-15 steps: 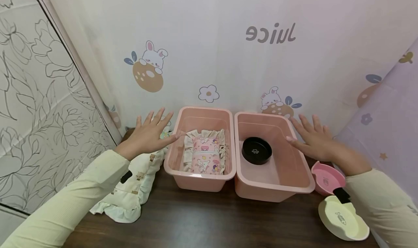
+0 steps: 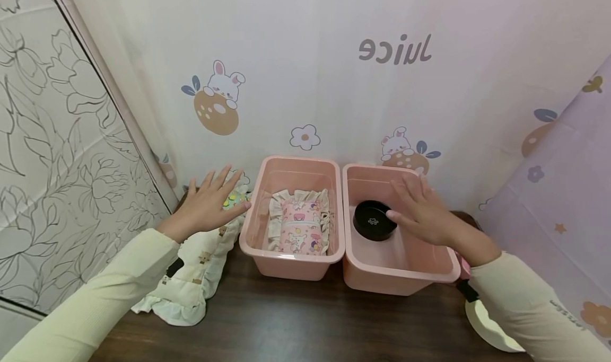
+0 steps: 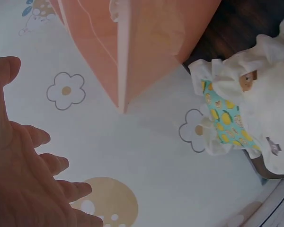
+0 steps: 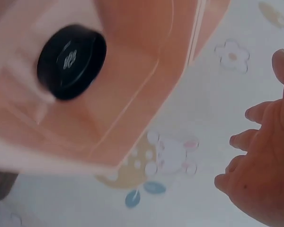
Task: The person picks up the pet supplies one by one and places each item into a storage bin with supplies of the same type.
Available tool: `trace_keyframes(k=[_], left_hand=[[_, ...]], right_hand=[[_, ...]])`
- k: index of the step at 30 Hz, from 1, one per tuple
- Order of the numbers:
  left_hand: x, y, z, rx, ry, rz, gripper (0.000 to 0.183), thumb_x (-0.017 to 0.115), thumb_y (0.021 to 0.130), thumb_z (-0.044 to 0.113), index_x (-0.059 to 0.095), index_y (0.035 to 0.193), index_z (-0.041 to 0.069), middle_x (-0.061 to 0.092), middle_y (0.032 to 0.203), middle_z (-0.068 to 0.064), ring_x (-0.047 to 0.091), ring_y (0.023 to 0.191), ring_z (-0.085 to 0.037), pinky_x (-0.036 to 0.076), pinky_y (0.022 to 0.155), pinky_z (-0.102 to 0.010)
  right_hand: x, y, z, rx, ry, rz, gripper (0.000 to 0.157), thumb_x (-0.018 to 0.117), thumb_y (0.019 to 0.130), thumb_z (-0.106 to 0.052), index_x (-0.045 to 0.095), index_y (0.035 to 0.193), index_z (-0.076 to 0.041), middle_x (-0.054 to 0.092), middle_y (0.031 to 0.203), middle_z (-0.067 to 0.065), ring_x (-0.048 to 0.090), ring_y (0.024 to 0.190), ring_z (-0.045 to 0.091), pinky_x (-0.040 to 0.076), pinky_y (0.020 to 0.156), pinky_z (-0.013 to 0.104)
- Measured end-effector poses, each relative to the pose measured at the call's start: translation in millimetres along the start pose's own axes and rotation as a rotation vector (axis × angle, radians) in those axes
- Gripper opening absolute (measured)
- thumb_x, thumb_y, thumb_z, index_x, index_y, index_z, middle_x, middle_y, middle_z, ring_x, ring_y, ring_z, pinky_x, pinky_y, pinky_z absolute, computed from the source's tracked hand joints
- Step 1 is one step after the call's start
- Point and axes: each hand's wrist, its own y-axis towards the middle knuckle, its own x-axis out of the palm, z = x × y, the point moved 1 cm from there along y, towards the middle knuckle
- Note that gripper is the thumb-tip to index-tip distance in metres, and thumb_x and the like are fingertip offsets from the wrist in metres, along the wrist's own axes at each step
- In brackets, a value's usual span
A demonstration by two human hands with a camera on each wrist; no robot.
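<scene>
Two pink plastic bins stand side by side on a dark wooden table. The left bin (image 2: pixel 291 269) contains a pink printed cushion with cream ruffles (image 2: pixel 300 227). In the right bin (image 2: pixel 382 282) lies a round black bowl (image 2: pixel 374 221) with a paw print, seen also in the right wrist view. My left hand (image 2: pixel 205 208), fingers spread, hovers left of the left bin, above a white ruffled cushion (image 2: pixel 205 256) with bear prints. Spread over the right bin, my right hand (image 2: pixel 425 213) holds nothing and partly hides its right side.
At the right, a pale yellow dish (image 2: pixel 487 327) and a pink dish (image 2: pixel 464 266) are largely hidden by the right forearm. A printed curtain (image 2: pixel 305 76) hangs right behind the bins. A flower-patterned panel (image 2: pixel 71 139) closes off the left side.
My right hand has moved left from the bin's right edge to over the bin, and its forearm now covers more of the dishes. The left hand has shifted slightly left.
</scene>
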Motion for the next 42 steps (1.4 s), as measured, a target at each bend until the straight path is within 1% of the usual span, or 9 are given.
trace_keyframes(k=[5,9,13,21,26,30,35,38,42], left_hand=[[7.6,-6.7,-10.6,-0.034,-0.027,-0.009,0.079,0.034,0.081,0.067,0.007,0.144,0.027,-0.001,0.149,-0.007,0.002,0.131,-0.044,-0.004,0.092,-0.069],[13.5,-12.5,-18.7,-0.058,-0.05,-0.028,0.082,0.033,0.08,0.069,0.004,0.144,0.025,-0.002,0.149,-0.009,0.0,0.131,-0.044,-0.01,0.092,-0.068],[18.4,-18.9,-26.9,-0.073,-0.058,-0.033,0.082,0.034,0.081,0.067,0.004,0.144,0.022,-0.001,0.149,-0.012,0.0,0.131,-0.045,-0.01,0.092,-0.068],[31.8,-30.2,-40.3,-0.113,-0.078,-0.038,0.082,0.033,0.082,0.067,0.001,0.144,0.023,-0.005,0.149,-0.009,-0.003,0.131,-0.045,-0.011,0.09,-0.069],[41.3,-37.6,-48.1,-0.135,-0.092,-0.034,0.082,0.034,0.083,0.065,0.001,0.144,0.021,-0.004,0.149,-0.012,-0.001,0.129,-0.047,-0.008,0.087,-0.072],[47.8,-43.4,-53.7,-0.154,-0.091,-0.036,0.082,0.034,0.084,0.064,0.001,0.144,0.018,-0.004,0.148,-0.015,0.0,0.129,-0.049,-0.008,0.087,-0.072],[56.9,-50.6,-60.2,-0.185,-0.11,-0.042,0.082,0.033,0.084,0.064,-0.001,0.144,0.018,-0.003,0.148,-0.016,0.001,0.128,-0.05,-0.008,0.088,-0.071],[65.3,-55.2,-65.4,-0.207,-0.12,-0.046,0.083,0.033,0.084,0.064,0.0,0.144,0.017,-0.002,0.148,-0.017,0.001,0.128,-0.05,-0.007,0.088,-0.072],[80.4,-63.2,-72.7,-0.238,-0.131,-0.038,0.083,0.036,0.085,0.062,0.006,0.144,0.012,0.001,0.147,-0.021,0.003,0.127,-0.052,-0.004,0.086,-0.073]], right_hand=[[22.5,7,-18,-0.07,0.001,0.013,0.074,0.036,0.091,-0.049,0.0,0.144,-0.013,-0.007,0.148,0.016,-0.02,0.13,0.034,-0.004,0.102,0.057],[41.1,12,-33,-0.085,-0.019,0.012,0.073,0.037,0.091,-0.049,0.006,0.143,-0.009,-0.001,0.149,0.012,-0.019,0.132,0.029,0.0,0.105,0.053],[57.9,17,-49,-0.082,-0.019,-0.003,0.073,0.037,0.09,-0.049,0.008,0.143,-0.008,0.002,0.149,0.009,-0.013,0.134,0.026,0.006,0.106,0.05],[92.4,22,-69,-0.123,0.024,0.015,0.07,0.04,0.091,-0.045,0.018,0.141,-0.001,0.014,0.146,0.017,0.005,0.135,0.031,0.014,0.106,0.046],[104.9,23,-77,-0.148,0.036,0.057,0.07,0.046,0.09,-0.041,0.019,0.14,0.001,0.017,0.145,0.018,0.012,0.134,0.034,0.016,0.106,0.045],[109.6,23,-81,-0.145,0.063,0.075,0.073,0.047,0.09,-0.04,0.014,0.141,-0.001,0.013,0.147,0.016,0.01,0.134,0.034,0.017,0.106,0.045],[114.5,24,-83,-0.14,0.052,0.11,0.073,0.044,0.09,-0.043,0.011,0.141,-0.003,0.01,0.147,0.014,0.009,0.134,0.035,0.017,0.106,0.045],[117.8,25,-83,-0.124,0.033,0.122,0.073,0.042,0.09,-0.045,0.01,0.142,-0.005,0.007,0.148,0.01,0.008,0.134,0.032,0.016,0.106,0.044],[121.2,25,-84,-0.101,0.025,0.126,0.072,0.04,0.09,-0.046,0.008,0.143,-0.008,0.004,0.149,0.006,0.005,0.135,0.029,0.015,0.107,0.043]])
